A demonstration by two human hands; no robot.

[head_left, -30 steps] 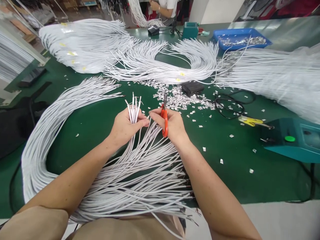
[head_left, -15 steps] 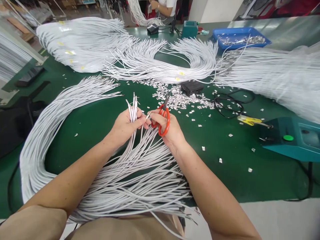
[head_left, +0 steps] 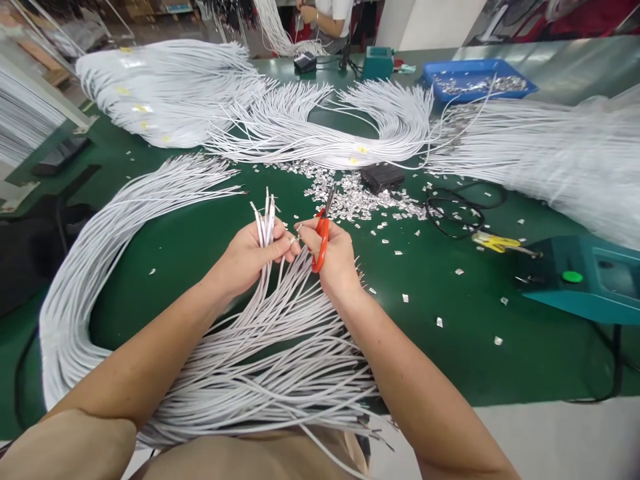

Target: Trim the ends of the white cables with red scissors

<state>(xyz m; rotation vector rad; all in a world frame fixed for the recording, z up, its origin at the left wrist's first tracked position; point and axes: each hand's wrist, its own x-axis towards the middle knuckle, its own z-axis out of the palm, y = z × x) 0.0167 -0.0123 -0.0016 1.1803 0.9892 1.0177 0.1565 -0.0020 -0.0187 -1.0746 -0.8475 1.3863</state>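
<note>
Left hand [head_left: 253,253]: I have it clenched round a small sheaf of white cables [head_left: 267,227], their tips poking up above the thumb.
Right hand [head_left: 336,259]: here I'm grasping red scissors [head_left: 321,245], blades pointing far, fingertips close beside the left ones.
Between them: a small pale end; I can't tell whether both hands pinch it.
Loose cables [head_left: 290,360]: fanning out to the right on the near side, left forearm [head_left: 165,340] across them, and curving round the left of the green bench [head_left: 440,373].
Foil bits [head_left: 345,197]: scattered just beyond the hands, around a black box [head_left: 384,177].
Right side: yellow snips [head_left: 495,242] beside a teal machine [head_left: 590,287].
Far side: more cable bundles [head_left: 165,93], a blue tray [head_left: 530,87] holding bits, and a co-worker's hand [head_left: 308,13].
</note>
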